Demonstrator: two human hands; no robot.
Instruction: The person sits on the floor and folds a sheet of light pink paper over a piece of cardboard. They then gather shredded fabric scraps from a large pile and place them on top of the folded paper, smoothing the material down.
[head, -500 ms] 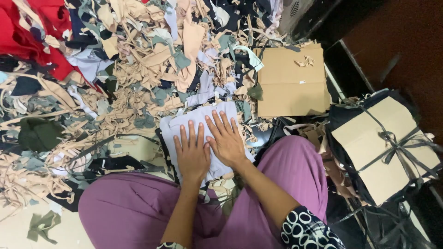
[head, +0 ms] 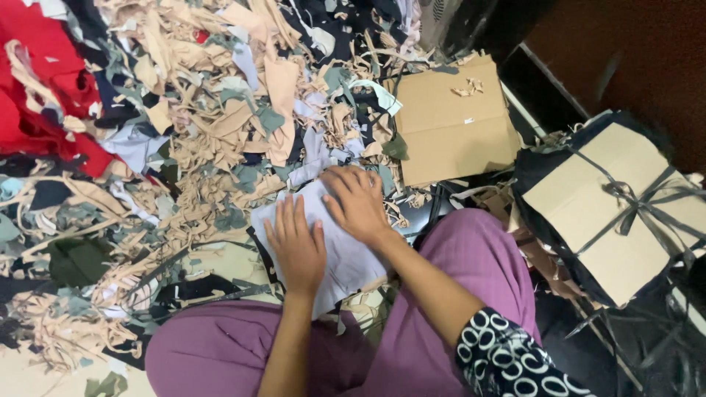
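Note:
A pale lavender piece of cloth (head: 346,257) lies flat on the floor in front of my crossed legs in purple trousers. My left hand (head: 296,246) rests palm down on its left part, fingers spread. My right hand (head: 358,202) lies on the cloth's upper edge, fingers curled slightly toward the scrap heap. Neither hand grips anything. A big heap of fabric scraps (head: 198,110), beige, grey, dark and red, spreads beyond the cloth.
A flat brown cardboard sheet (head: 452,121) lies to the upper right. At the right sits a bundle of dark fabric and cardboard tied with a strip (head: 625,206). Red cloth (head: 37,88) is piled at the upper left. Dark furniture stands at the top right.
My right hand has slid up and to the right, toward the cloth's far edge. My left hand has stayed flat on the cloth.

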